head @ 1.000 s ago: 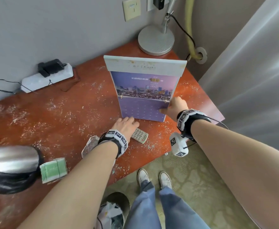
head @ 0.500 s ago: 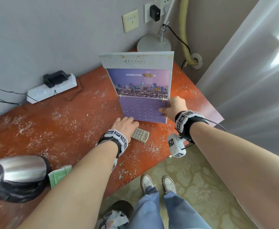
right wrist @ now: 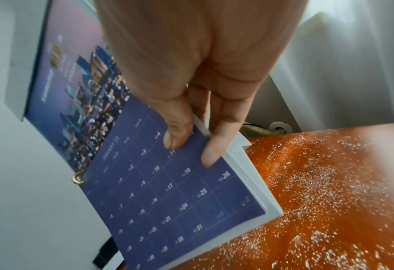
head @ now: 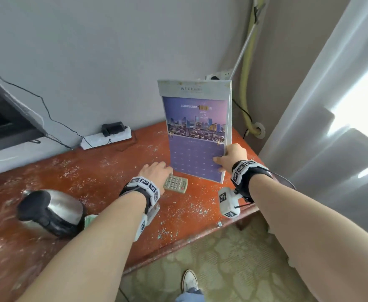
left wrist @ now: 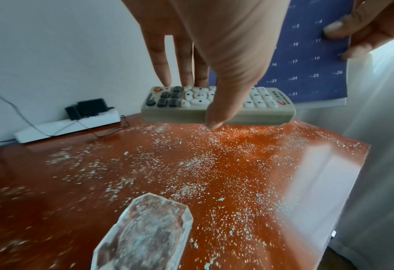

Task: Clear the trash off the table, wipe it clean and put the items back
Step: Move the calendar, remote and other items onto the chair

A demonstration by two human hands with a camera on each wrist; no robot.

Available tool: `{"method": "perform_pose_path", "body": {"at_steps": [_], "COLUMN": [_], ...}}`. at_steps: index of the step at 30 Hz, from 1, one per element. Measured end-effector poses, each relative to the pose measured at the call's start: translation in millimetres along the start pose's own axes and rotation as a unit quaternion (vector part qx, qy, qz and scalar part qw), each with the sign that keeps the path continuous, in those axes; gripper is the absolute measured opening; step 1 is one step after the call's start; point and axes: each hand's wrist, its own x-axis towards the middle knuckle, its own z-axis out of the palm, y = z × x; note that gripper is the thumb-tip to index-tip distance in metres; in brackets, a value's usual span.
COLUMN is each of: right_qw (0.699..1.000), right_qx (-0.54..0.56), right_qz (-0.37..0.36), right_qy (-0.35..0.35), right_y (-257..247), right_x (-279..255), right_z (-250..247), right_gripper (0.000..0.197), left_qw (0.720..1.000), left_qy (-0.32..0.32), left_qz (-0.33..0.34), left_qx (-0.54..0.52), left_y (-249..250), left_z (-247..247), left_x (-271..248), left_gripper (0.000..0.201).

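Note:
A tall desk calendar (head: 196, 131) with a purple city picture hangs just above the red-brown table (head: 113, 171). My right hand (head: 226, 158) pinches its lower right edge, thumb on the date grid (right wrist: 168, 201) and fingers behind. My left hand (head: 157, 171) grips a beige remote (head: 176, 184) from above. In the left wrist view the remote (left wrist: 214, 104) is off the table, thumb on its near side, fingers on the far side. White crumbs (left wrist: 203, 164) are scattered over the tabletop.
A steel kettle (head: 50, 212) stands at the left front, a green packet (head: 89, 221) beside it. A glass ashtray (left wrist: 143, 233) sits under my left wrist. A white power strip (head: 106, 138) lies by the wall. A curtain (head: 320, 127) hangs at the right.
The calendar and the remote have both come up off the table in my hands. The head view has tilted up, and the calendar now hides the lamp base.

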Motion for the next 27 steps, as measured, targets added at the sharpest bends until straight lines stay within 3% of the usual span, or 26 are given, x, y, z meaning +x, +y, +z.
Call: {"method": "perform_pose_path", "body": {"at_steps": [8,15,22,27], "right_qw": [0.995,0.981,0.958,0.943], "right_qx": [-0.003,-0.049,-0.11,-0.133], "right_qz": [-0.075,-0.124,-0.187,-0.222], "right_qy": [-0.068,-0.14,-0.185,-0.208], "right_y": [-1.0,-6.7,-31.3,-59.9], "right_x": [-91.1,-181.8,-274.1,-357.1], "right_z": [24.1,81.2,147.7,224.9], "right_gripper": [0.032,0.043,0.04,0.039], "left_qw": [0.994,0.983,0.965,0.954], "left_qy": [-0.004,-0.027,-0.022,-0.026], "left_qz": [-0.101,-0.172,-0.238,-0.269], "left_qx": [-0.031,-0.058,-0.105,-0.127], "left_y": [15.0,20.7,-12.3,-51.1], "left_z": [5.2,46.8,99.6,152.9], "left_x": [-137.1,-261.3,-380.0,-479.3], "left_gripper": [0.055,0.054,0.056,0.055]}}
